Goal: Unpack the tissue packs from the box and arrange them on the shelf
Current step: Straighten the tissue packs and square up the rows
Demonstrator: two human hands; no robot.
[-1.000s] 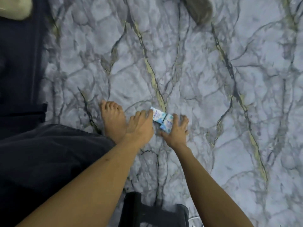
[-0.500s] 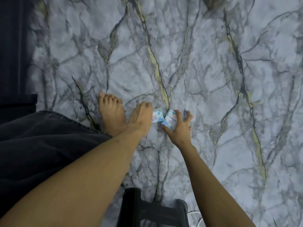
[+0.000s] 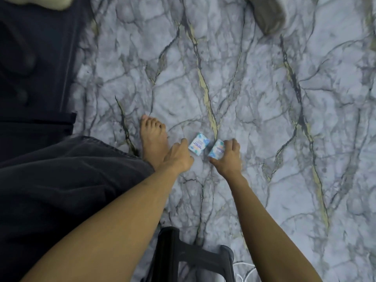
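Observation:
Two small white-and-blue tissue packs lie low on the marble-patterned floor [image 3: 254, 98]. My right hand [image 3: 227, 157] grips the right tissue pack [image 3: 216, 152] between thumb and curled fingers. The left tissue pack [image 3: 198, 146] sits beside it, a small gap between the two. My left hand [image 3: 179, 157] reaches to the left pack's near edge, fingers curled, a fingertip touching or almost touching it. No box or shelf is in sight.
My bare foot [image 3: 153, 139] stands just left of my left hand, under a dark trouser leg [image 3: 61, 180]. A black plastic stool [image 3: 193, 259] is below my arms. Dark furniture [image 3: 34, 58] fills the upper left; a grey object [image 3: 266, 13] lies at the top.
The two packs, pressed together a second ago, are now apart. My right hand has closed round the right pack and drawn it rightward; my left hand has slipped off the left pack.

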